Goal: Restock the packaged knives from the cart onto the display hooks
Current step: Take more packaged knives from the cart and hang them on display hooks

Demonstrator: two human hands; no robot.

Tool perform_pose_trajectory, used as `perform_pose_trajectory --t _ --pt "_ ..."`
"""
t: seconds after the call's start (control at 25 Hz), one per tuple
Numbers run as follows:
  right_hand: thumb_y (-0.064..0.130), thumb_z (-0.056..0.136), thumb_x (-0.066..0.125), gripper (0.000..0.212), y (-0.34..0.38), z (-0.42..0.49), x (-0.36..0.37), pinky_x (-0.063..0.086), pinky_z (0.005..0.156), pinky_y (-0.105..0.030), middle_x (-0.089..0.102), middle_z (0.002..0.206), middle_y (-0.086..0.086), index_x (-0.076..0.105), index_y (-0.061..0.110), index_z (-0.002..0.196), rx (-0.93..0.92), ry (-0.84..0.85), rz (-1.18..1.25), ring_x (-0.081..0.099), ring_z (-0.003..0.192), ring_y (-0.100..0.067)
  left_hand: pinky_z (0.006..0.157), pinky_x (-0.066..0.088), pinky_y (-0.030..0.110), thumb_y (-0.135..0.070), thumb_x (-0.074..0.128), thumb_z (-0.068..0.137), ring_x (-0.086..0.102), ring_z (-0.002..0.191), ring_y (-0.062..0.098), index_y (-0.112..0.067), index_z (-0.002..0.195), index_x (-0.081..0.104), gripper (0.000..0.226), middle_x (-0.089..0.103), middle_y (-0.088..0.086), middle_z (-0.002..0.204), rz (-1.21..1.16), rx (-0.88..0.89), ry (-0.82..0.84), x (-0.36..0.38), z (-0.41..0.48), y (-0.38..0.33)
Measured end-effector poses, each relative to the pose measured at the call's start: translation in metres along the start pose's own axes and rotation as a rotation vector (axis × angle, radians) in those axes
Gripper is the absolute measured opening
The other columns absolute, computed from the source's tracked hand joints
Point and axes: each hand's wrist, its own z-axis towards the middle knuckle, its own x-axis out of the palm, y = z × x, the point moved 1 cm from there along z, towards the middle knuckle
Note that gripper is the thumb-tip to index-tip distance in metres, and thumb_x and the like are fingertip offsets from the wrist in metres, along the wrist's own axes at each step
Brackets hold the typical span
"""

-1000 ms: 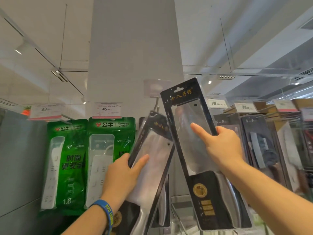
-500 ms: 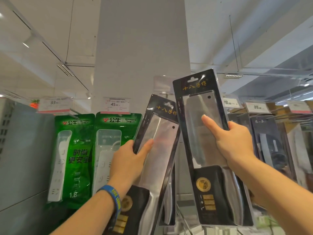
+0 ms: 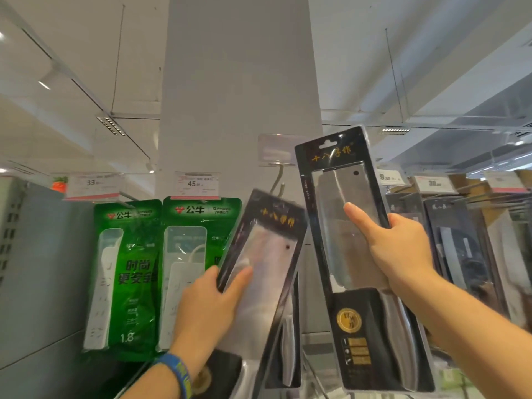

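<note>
Low and left of centre, the left hand (image 3: 211, 300) grips the tilted knife pack (image 3: 267, 263) by its left edge. The thumb lies across the clear front, and the other fingers are hidden behind the card. This pack leans with its top to the right and is blurred. Its top edge sits just under the tip of a bare display hook (image 3: 277, 182); whether the two touch cannot be told. A blue wristband (image 3: 178, 372) circles that wrist at the bottom edge of the frame.

Right of centre, the right hand (image 3: 403, 249) grasps the upright knife pack (image 3: 336, 254) at mid-height. Its thumb presses on the window over the cleaver blade, and its fingers curl round the pack's right edge. This pack stands nearly straight, with the top leaning a little left. Its hang hole is up beside the hook and apart from it.

Above the hook, a clear label holder (image 3: 276, 152) juts from the grey pillar (image 3: 241, 82). Behind the tilted pack's lower end hangs another knife pack (image 3: 288, 349), mostly covered.

At the left of the frame, two green power-strip packs (image 3: 126, 269) hang side by side under price tags (image 3: 197, 185) reading 33 and 45. At the right, behind the right forearm, a row of dark knife packs (image 3: 460, 249) hangs under further tags, partly blocked by the hand and arm.
</note>
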Motion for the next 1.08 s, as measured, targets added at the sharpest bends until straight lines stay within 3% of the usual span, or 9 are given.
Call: perform_pose_trajectory --t 0.12,0.28,0.36,0.52,0.68,0.76,0.92,1.0,1.08 --pt "0.092 0.064 0.061 0.113 0.001 0.003 0.000 0.060 0.086 -0.053 0.065 0.132 -0.016 0.057 0.006 0.138 0.014 0.017 0.035 0.066 0.102 -0.029 0.048 0.041 0.023 -0.085 0.047 0.073 0.058 0.055 0.004 -0.026 0.072 0.059 0.060 0.063 -0.008 0.062 -0.045 0.035 -0.066 -0.002 0.021 -0.028" --pt "0.088 0.068 0.061 0.102 0.002 0.000 -0.004 0.050 0.077 -0.033 0.065 0.134 -0.014 0.062 0.007 0.130 -0.035 0.012 0.054 0.064 0.103 -0.025 0.050 0.037 0.022 -0.084 0.045 0.072 0.058 0.061 0.004 -0.024 0.074 0.060 0.061 0.062 -0.009 0.068 -0.028 -0.003 -0.034 0.002 0.024 -0.031" --pt "0.086 0.069 0.061 0.103 0.001 -0.002 -0.003 0.047 0.076 -0.034 0.062 0.139 -0.011 0.059 0.009 0.138 -0.020 0.015 0.046 0.063 0.108 -0.026 0.051 0.039 0.022 -0.084 0.044 0.070 0.060 0.063 0.005 -0.023 0.077 0.062 0.063 0.065 -0.008 0.070 -0.055 -0.039 -0.017 0.003 0.021 -0.025" --pt "0.088 0.067 0.062 0.096 0.003 -0.006 -0.002 0.054 0.086 -0.043 0.064 0.132 -0.011 0.064 0.014 0.128 -0.011 0.014 0.040 0.062 0.116 -0.030 0.057 0.053 0.031 -0.082 0.048 0.074 0.064 0.064 0.010 -0.024 0.079 0.063 0.060 0.068 -0.005 0.069 -0.091 -0.070 0.007 0.005 0.018 -0.019" --pt "0.089 0.066 0.063 0.080 0.003 -0.010 -0.002 0.055 0.079 -0.044 0.067 0.123 -0.014 0.060 0.020 0.106 0.022 0.040 0.014 0.065 0.107 -0.033 0.063 0.055 0.037 -0.078 0.051 0.078 0.064 0.068 0.018 -0.019 0.083 0.064 0.061 0.068 0.000 0.074 -0.056 -0.122 -0.002 0.006 0.015 -0.007" --pt "0.090 0.066 0.063 0.088 0.001 -0.010 -0.001 0.059 0.082 -0.046 0.066 0.124 -0.013 0.062 0.016 0.113 0.040 0.067 0.021 0.065 0.108 -0.031 0.058 0.052 0.032 -0.078 0.050 0.077 0.064 0.067 0.015 -0.020 0.084 0.066 0.060 0.068 -0.003 0.074 -0.029 -0.208 0.043 0.012 0.003 0.005" --pt "0.094 0.059 0.058 0.082 -0.002 -0.007 0.002 0.045 0.063 -0.031 0.053 0.094 0.000 0.053 0.019 0.092 0.028 0.075 0.038 0.053 0.088 -0.019 0.047 0.043 0.014 -0.084 0.045 0.064 0.062 0.057 0.003 -0.026 0.075 0.065 0.063 0.067 -0.008 0.063 -0.080 -0.173 0.019 0.019 -0.016 0.008" --pt "0.092 0.062 0.061 0.092 -0.001 -0.002 0.004 0.054 0.073 -0.039 0.067 0.111 -0.005 0.065 0.012 0.109 0.033 0.066 0.043 0.062 0.100 -0.025 0.046 0.040 0.014 -0.084 0.046 0.067 0.061 0.057 0.001 -0.023 0.072 0.063 0.064 0.067 -0.014 0.066 -0.130 -0.123 -0.018 0.017 -0.004 0.000" --pt "0.092 0.063 0.061 0.106 0.002 0.001 0.004 0.058 0.088 -0.054 0.066 0.128 -0.013 0.063 0.007 0.126 0.061 0.049 0.059 0.064 0.112 -0.033 0.046 0.041 0.014 -0.082 0.049 0.072 0.061 0.059 -0.002 -0.024 0.073 0.063 0.060 0.066 -0.023 0.070 -0.161 -0.057 -0.047 0.013 0.009 -0.014"
